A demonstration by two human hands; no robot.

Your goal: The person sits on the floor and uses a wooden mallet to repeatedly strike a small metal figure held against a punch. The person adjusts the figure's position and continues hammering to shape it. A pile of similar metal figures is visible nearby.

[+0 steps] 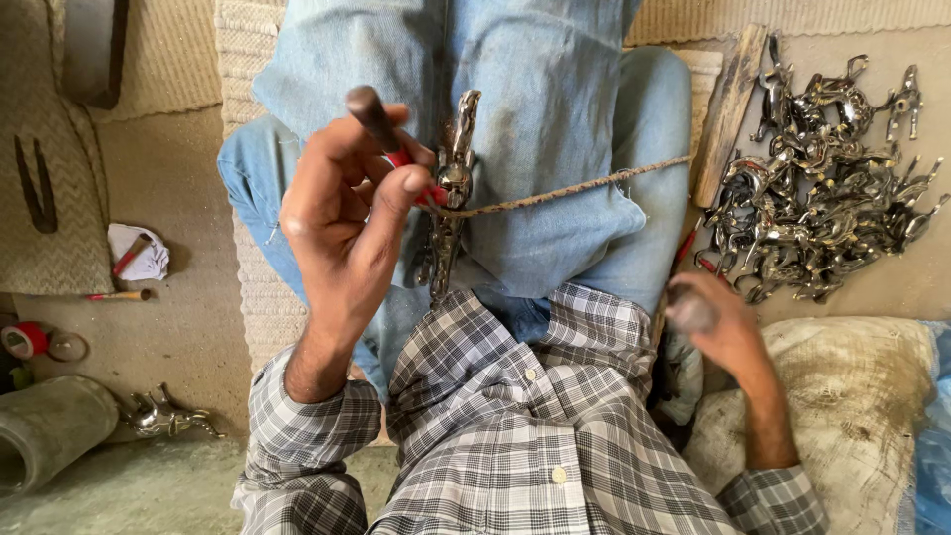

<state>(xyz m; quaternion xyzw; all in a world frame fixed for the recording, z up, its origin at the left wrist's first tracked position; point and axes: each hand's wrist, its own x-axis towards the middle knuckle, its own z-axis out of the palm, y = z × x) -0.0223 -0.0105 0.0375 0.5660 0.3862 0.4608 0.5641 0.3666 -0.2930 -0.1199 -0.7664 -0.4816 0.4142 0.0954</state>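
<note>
I see the metal casting (451,193) lying on the lap over the blue trousers (555,109), its long axis running away from the body, the narrow end pointing toward the knees. A cord (565,193) runs from the casting's middle out toward the right, toward the wooden board (730,114).

My left hand (347,213) is raised just left of the casting. Its fingers (396,188) are curled tight around a dark-handled tool (374,117) with a red section; the working end is hidden behind the fingers where it meets the casting.

My right hand (718,327), well right of the casting, is blurred. It appears closed around a dark object, which I cannot identify.

Beyond the board lies a heap of shiny metal parts (822,188). Far left of the casting, on the floor (168,337), sits one similar metal piece (163,416), beside a grey cylinder (50,431) cut off by the frame edge.
</note>
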